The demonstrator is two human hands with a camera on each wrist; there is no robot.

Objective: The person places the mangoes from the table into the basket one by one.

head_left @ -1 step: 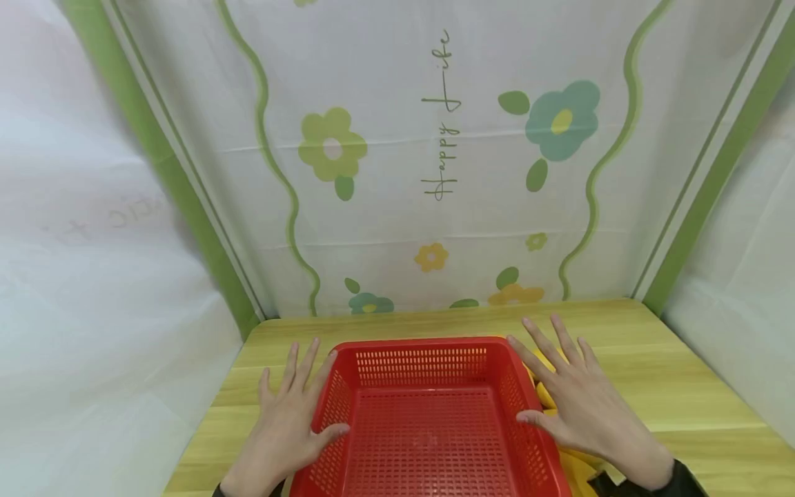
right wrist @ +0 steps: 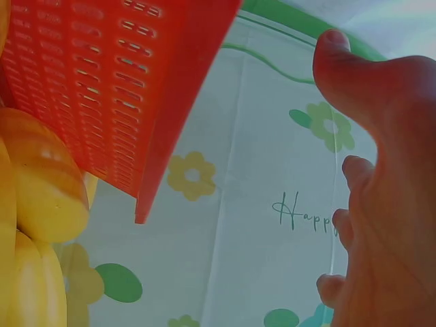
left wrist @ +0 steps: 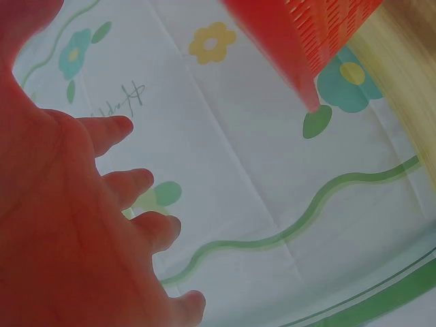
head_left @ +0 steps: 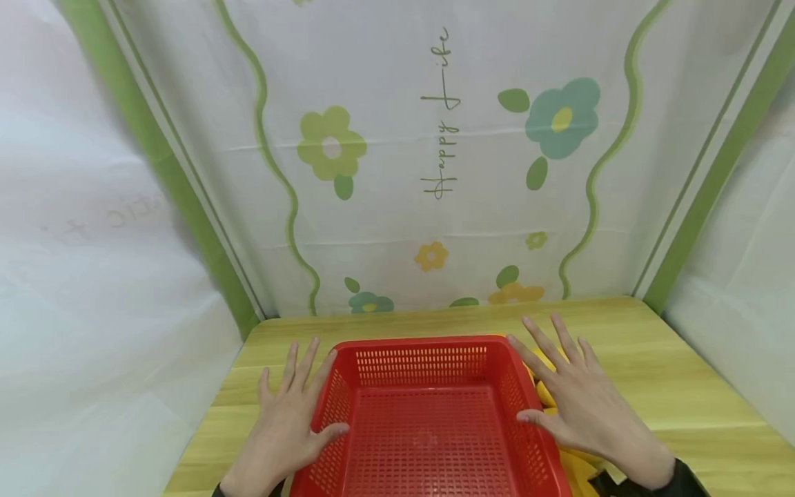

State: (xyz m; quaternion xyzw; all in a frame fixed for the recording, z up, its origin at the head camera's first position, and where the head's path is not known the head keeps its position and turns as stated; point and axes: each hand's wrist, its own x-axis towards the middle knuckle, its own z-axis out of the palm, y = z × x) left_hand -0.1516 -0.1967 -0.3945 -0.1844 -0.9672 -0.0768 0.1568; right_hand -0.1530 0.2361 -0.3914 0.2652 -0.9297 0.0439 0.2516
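A red plastic basket [head_left: 428,442] with slotted walls sits between my two hands, its perforated floor showing. My left hand [head_left: 282,421] is spread over its left rim, fingers straight and thumb pointing inward. Over the right rim, my right hand [head_left: 586,407] is spread in the same way. Neither hand grips anything. In the left wrist view, the left hand [left wrist: 75,204] appears apart from the basket's corner [left wrist: 334,27]. The right wrist view shows the right hand [right wrist: 392,177] with fingers extended, a gap between it and the basket wall [right wrist: 102,88].
Several smooth, rounded yellow things [head_left: 577,473] lie against the basket's right side, partly hidden under the right hand; they also show in the right wrist view [right wrist: 48,184]. The wooden table [head_left: 226,414] is enclosed by white cloth walls [head_left: 385,221] with printed flowers.
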